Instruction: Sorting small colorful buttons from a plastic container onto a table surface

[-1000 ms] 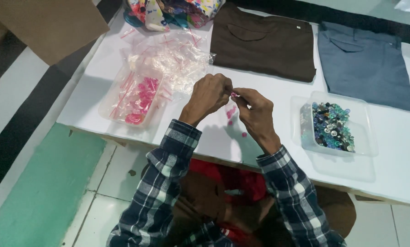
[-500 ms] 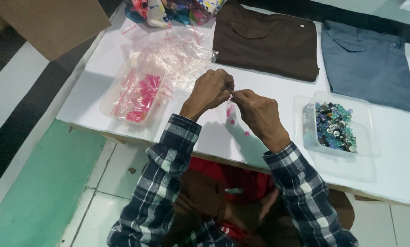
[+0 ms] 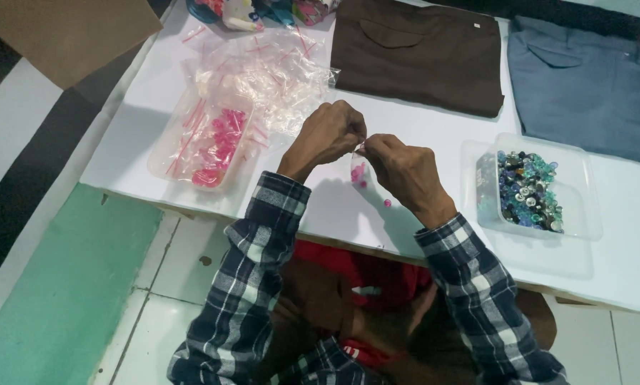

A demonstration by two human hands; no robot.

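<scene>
1. Above the near edge of the white table [image 3: 605, 271], the left hand [image 3: 327, 135] and right hand [image 3: 402, 171] pinch the top of a small clear bag [image 3: 358, 171] holding pink beads; one pink bead [image 3: 387, 203] lies beneath.
2. Right: a clear tub of blue-green beads [image 3: 530, 189]; left: a tray of pink pieces [image 3: 206, 142].
3. Farther: brown [image 3: 420, 57] and blue folded garments [image 3: 584, 85].

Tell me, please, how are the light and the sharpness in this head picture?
Head view: soft, even light on the white table, with faint shadows under the left hand and right hand; the small clear bag between them is slightly soft; mild glare on the clear plastic bags; beads in the tray look sharp.
</scene>
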